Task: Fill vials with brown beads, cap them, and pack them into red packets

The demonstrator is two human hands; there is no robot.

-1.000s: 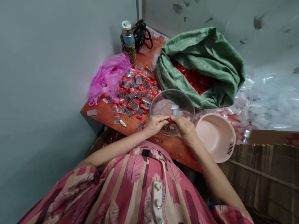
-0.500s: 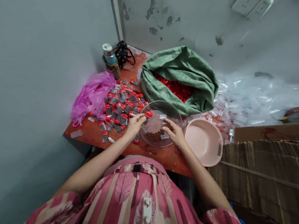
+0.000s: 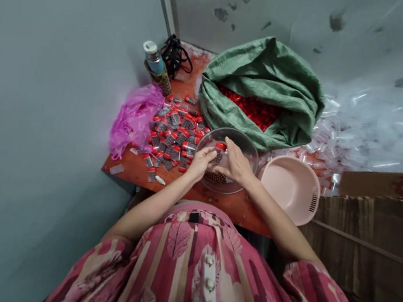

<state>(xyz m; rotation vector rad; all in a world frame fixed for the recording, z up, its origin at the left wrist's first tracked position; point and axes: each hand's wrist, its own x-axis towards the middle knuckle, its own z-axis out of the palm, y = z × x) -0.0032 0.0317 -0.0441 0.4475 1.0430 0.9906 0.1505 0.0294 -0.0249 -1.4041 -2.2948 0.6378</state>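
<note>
Over a clear round bowl (image 3: 232,136) my left hand (image 3: 202,163) holds a small red-capped vial (image 3: 218,152) upright in its fingertips. My right hand (image 3: 235,162) reaches in from the other side, its fingers at the vial, and I cannot tell whether they grip it. Small brown beads (image 3: 216,177) lie in the bowl, partly hidden under my hands. Left of the bowl, many filled red-capped vials (image 3: 172,139) lie scattered on the wooden table (image 3: 127,173).
A green sack (image 3: 262,83) of red caps (image 3: 251,109) stands behind the bowl. A pink basin (image 3: 293,189) sits to the right. A magenta plastic bag (image 3: 136,120), a bottle (image 3: 153,58) and black cords (image 3: 173,57) are at the back left. Clear empty vials (image 3: 369,130) are heaped at the right, above cardboard (image 3: 368,245).
My hands have come closer together over the bowl, and the red-capped vial now stands upright between them. The view has also shifted slightly.
</note>
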